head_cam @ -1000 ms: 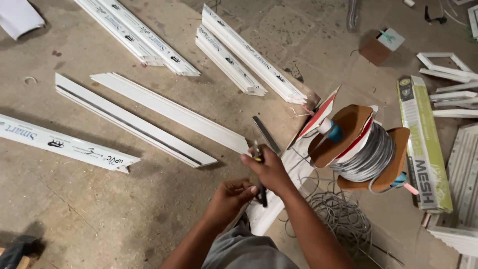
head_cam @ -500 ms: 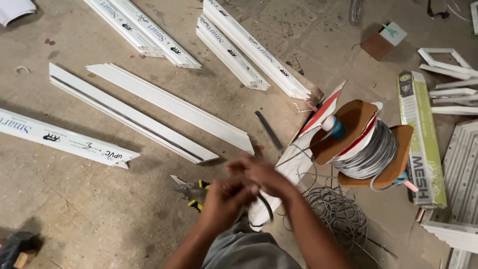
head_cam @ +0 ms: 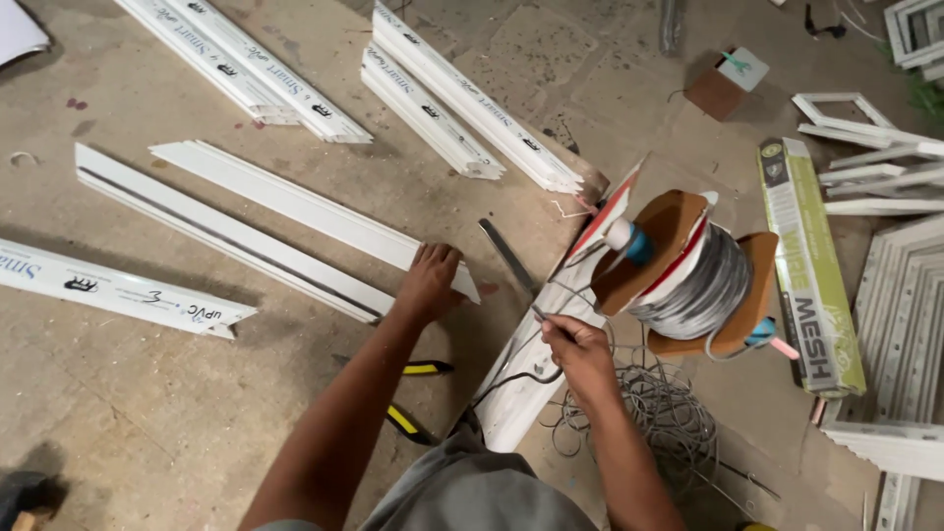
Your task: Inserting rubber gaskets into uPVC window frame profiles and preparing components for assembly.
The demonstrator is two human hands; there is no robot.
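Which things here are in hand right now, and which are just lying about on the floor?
In hand:
- left hand on the white profile strip
- right hand pinching the grey cord
- cord spool beside it

Lying about:
- yellow-handled pliers
- green mesh box
- printed strips
- small cardboard box

Pliers (head_cam: 413, 393): only the yellow-black handles show, the head is hidden under the left forearm. Left hand (head_cam: 433, 280) covers the pointed end of a white trim strip (head_cam: 295, 206). Right hand (head_cam: 580, 354) closed around a dark cable (head_cam: 511, 379); the grip itself is hidden inside the fingers. Wire reel (head_cam: 688, 280) hides part of the plank below. White frames (head_cam: 914, 29) cut off at the top right edge. Dark object (head_cam: 20, 492) at the bottom left cut off, can't tell what it is.
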